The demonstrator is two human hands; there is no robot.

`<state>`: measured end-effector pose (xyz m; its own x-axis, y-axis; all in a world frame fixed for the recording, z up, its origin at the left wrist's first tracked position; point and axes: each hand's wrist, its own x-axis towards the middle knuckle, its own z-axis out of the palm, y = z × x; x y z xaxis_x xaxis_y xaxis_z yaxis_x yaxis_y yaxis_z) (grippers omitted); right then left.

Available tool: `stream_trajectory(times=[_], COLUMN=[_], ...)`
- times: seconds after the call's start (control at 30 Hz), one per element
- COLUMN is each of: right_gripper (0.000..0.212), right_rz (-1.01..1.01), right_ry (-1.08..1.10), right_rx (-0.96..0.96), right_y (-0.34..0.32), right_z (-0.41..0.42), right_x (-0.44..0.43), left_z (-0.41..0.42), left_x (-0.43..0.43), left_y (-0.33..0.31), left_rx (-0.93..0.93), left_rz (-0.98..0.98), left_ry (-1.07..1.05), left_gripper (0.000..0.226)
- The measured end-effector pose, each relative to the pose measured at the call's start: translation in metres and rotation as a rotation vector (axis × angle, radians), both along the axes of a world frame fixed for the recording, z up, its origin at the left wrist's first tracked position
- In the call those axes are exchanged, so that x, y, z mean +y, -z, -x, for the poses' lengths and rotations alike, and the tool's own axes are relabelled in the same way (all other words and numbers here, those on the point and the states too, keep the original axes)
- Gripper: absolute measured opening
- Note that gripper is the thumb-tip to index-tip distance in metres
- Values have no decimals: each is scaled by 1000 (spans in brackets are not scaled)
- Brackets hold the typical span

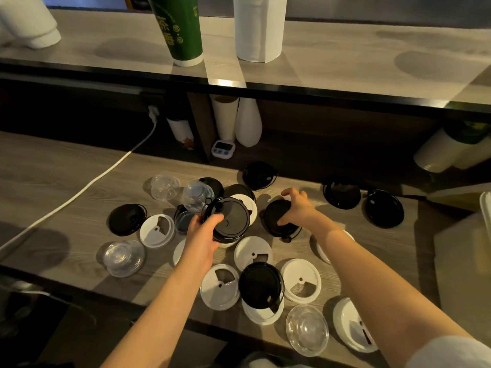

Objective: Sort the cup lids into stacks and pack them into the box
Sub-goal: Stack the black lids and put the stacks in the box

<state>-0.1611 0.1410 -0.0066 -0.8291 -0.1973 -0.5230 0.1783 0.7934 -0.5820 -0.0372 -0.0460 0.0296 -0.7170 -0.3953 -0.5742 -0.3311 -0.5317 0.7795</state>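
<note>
Black, white and clear cup lids lie scattered over the wooden counter (pixel 66 181). My left hand (pixel 203 236) holds a small stack of black lids (pixel 231 219) just above the counter, thumb curled over its rim. My right hand (pixel 299 205) grips another black lid (pixel 276 216) that lies on the counter to the right of the stack. A further black lid (pixel 261 284) rests on white lids (pixel 220 286) near the front edge. Clear dome lids (pixel 123 257) sit at the left and front right. A cardboard box (pixel 462 251) shows at the right edge.
A white cable (pixel 87 183) crosses the counter's left side. Under the upper shelf (pixel 345 70) stand paper cup sleeves and a small timer (pixel 223 148). A green cup stack (pixel 180 30) and a paper roll (pixel 259 27) stand on the shelf. More black lids (pixel 341 191) lie at the back right.
</note>
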Motion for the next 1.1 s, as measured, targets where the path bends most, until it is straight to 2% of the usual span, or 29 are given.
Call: stream_trajectory(times=[0.13, 0.3, 0.47, 0.53, 0.6, 0.7, 0.8, 0.97, 1.1], right_gripper=[53, 41, 34, 33, 34, 35, 36, 37, 33], right_rz=[190, 431, 1003, 1204, 1292, 1275, 1204, 1104, 896], right_ry=[173, 363, 684, 686, 651, 601, 570, 539, 432], right_rx=[-12, -90, -178, -250, -318, -375, -315, -150, 30], right_y=[-2, -6, -39, -57, -69, -75, -74, -78, -81], right_z=[-10, -25, -44, -54, -65, -80, -89, -98, -104], right_x=[13, 26, 27, 26, 23, 14, 6, 1, -6], left_z=[2, 4, 4, 4, 4, 2, 0, -4, -10], left_x=[2, 10, 16, 20, 27, 37, 46, 50, 51], left_y=[-1, -3, -4, -4, -5, -9, -16, -21, -18], left_rx=[5, 8, -1, -6, -9, 21, 27, 51, 92], left_rz=[-2, 6, -3, -6, 2, -28, -28, -119, -46], left_ry=[9, 53, 71, 80, 99, 141, 191, 246, 289], left_gripper=[40, 40, 52, 55, 50, 38, 21, 44, 51])
